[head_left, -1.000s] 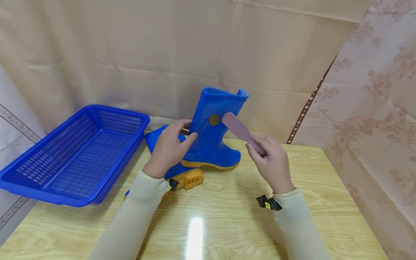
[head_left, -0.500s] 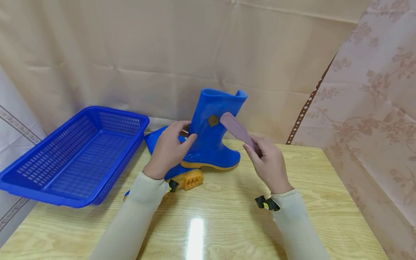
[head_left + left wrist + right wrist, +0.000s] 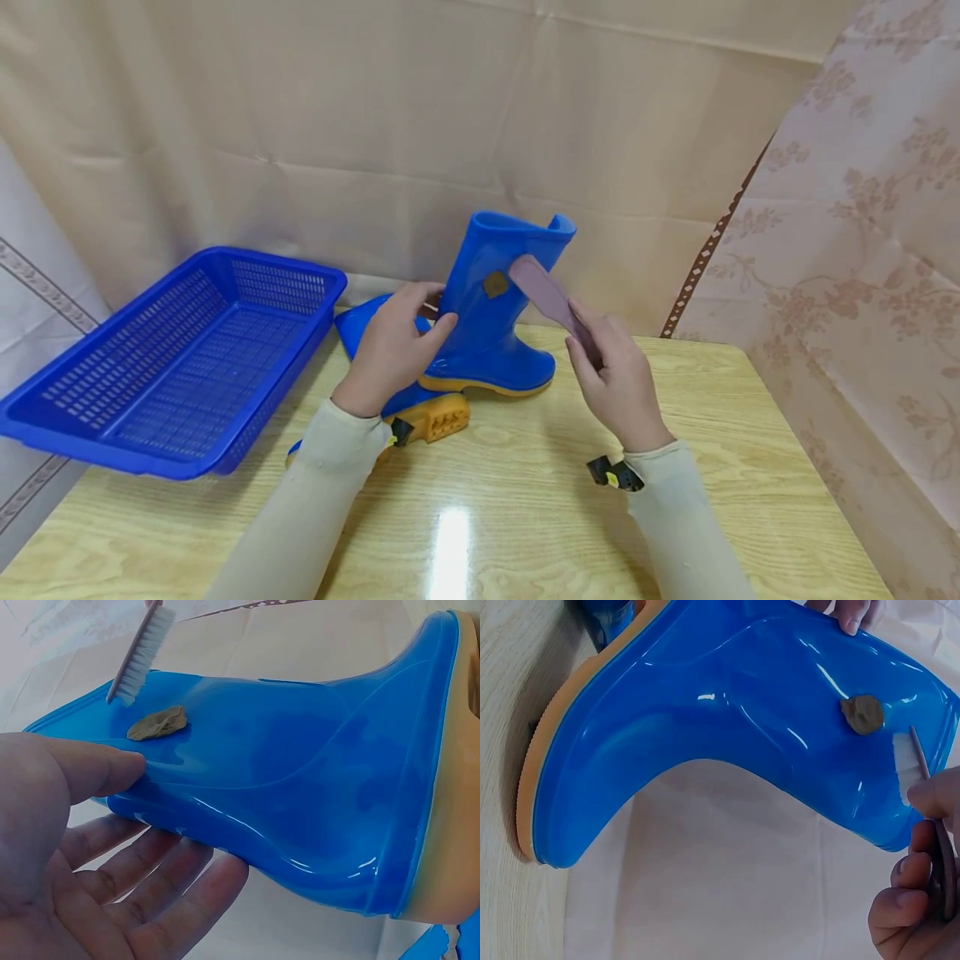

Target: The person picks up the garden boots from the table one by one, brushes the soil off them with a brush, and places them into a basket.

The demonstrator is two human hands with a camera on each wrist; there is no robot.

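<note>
Against beige cloth, a glossy wooden table (image 3: 525, 517) bears an upright blue rubber boot (image 3: 495, 333) with a brown mud spot (image 3: 494, 284). The left hand (image 3: 390, 350) cups its shaft, thumb pressing; slick and flexible, it likely needs that bracing. The right hand (image 3: 615, 379) pinches a light, stiff pink-handled brush (image 3: 547, 296), bristles by the spot.

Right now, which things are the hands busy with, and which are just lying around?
In use:
- upright glossy blue rubber boot, steadied by the left hand
- brown mud blob on its shaft
- pink-handled white-bristled brush, held by the right hand

Lying about:
- second blue boot on its side
- blue slotted plastic basket
</note>
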